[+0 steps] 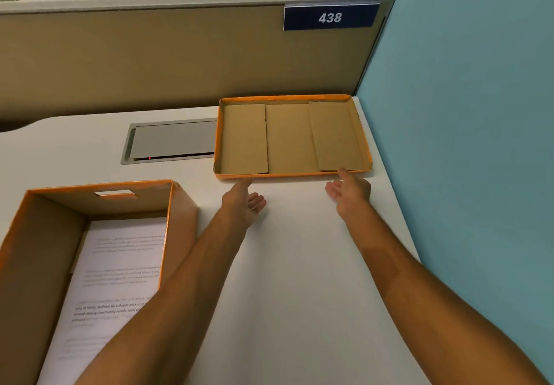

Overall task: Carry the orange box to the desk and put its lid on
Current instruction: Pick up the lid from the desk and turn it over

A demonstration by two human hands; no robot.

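The orange box (180, 201) stands open on the white desk (299, 264) at the lower left, with printed sheets of paper (120, 264) lying inside. Its orange lid (292, 176) lies upside down at the desk's far right corner, brown cardboard inside facing up. My left hand (242, 201) is stretched out with fingers apart, its thumb touching the lid's near edge at the left. At the right end of that near edge, my right hand (349, 188) is open too, with a fingertip against the rim. Neither hand holds anything.
A grey cable hatch (171, 141) is set into the desk just left of the lid. A tan partition with a blue "438" plate (329, 17) runs behind the desk. A teal wall (464, 114) borders the desk's right edge.
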